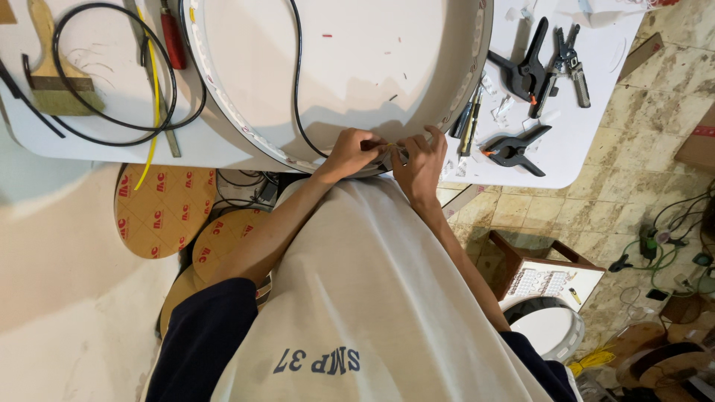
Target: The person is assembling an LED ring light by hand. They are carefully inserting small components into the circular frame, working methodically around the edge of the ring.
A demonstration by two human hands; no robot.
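both hands pinch something small at the near rim of the big round white frame (328, 67) on the desk (573, 141): left hand (354, 152), right hand (418, 165); clamps (515, 147) lie nearby.

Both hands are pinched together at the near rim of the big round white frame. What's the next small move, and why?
Probably keep the left hand pinching the rim of the round frame and let the right hand press the small piece down beside it. Both hands meet at one spot on the rim, and what they pinch is too small to tell.

White shirt (372, 298), navy short sleeves (201, 335)
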